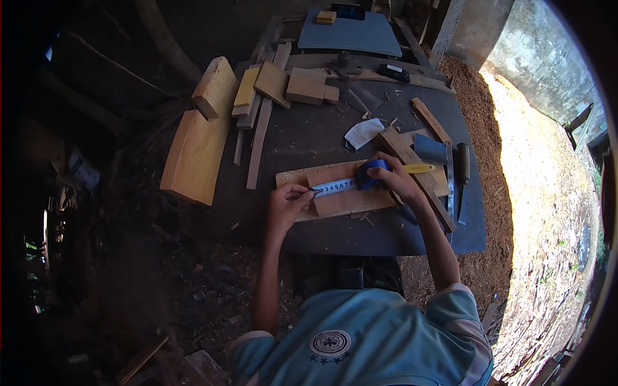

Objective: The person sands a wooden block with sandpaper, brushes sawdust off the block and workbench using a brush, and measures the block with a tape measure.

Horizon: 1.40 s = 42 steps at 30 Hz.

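A blue tape measure (369,175) is held in my right hand (396,178), its fingers wrapped over the case. From it a white numbered blade (335,187) runs leftward across a reddish-brown wood piece (336,204). My left hand (287,204) pinches the free end of the blade at the left edge of that piece. Underneath lies a longer, paler board (289,179), flat on the dark table. Just past my right hand, a yellow handle (419,168) sticks out over a brown wood strip (403,149).
Wood offcuts (306,85) and long strips (261,138) lie across the table (296,241). A large notched timber (196,154) stands along its left edge. At right are a handsaw (461,170), a blue item (429,148) and a crumpled white sheet (364,134). Wood shavings (476,109) cover the ground beyond.
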### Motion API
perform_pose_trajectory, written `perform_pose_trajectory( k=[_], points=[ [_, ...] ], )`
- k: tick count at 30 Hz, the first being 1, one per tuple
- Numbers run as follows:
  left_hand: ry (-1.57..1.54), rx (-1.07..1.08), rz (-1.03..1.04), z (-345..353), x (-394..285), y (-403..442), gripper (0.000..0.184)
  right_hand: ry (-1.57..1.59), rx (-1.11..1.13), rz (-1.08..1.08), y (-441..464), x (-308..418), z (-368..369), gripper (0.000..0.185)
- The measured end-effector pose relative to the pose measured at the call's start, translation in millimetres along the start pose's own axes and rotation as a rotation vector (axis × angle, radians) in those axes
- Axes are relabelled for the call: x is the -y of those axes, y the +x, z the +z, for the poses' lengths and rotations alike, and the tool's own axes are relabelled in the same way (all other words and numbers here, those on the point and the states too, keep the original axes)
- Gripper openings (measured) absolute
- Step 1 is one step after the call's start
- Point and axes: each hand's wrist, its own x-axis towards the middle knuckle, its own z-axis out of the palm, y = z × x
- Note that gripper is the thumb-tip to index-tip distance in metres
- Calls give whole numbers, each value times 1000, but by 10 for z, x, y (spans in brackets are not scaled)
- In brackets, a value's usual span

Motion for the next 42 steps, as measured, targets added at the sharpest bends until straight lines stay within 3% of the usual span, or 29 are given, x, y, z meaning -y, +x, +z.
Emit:
perform_pose_trajectory(
  k=[8, 11, 17, 20, 26, 29, 32, 35, 38, 41, 42],
  points=[
    [168, -13, 165, 33, -12, 31, 21, 15, 11, 24, 2, 4, -6, 44],
    [301, -21, 164, 47, -73, 22, 21, 8, 9, 48, 16, -28, -15, 50],
    [304, 33, 165, 23, -85, 65, 22, 26, -68, 95, -35, 41, 36, 73],
    [226, 99, 85, -22, -20, 152, 18, 22, 6, 91, -20, 42, 1, 77],
    [129, 189, 41, -43, -43, 226, 10, -64, -59, 103, -87, 144, -12, 68],
    [208, 141, 147, -95, -84, 249, 7, -201, -12, -12, -134, 103, -71, 63],
    [96, 200, 213, -180, -367, 389, 5, 36, -50, 33, -512, 341, 38, 55],
    [365, 351, 213, -69, -481, 721, 9, 493, 281, 318, -676, 134, 353, 58],
    [386, 486, 242, 76, -281, 865, 11, 466, 138, 333, -706, -4, 654, 59],
    [446, 433, 322, -14, -326, 699, 13, 545, 201, 331, -538, 23, 536, 60],
    [449, 389, 280, -50, -335, 624, 13, 445, 180, 300, -477, -15, 511, 58]
  ],
)
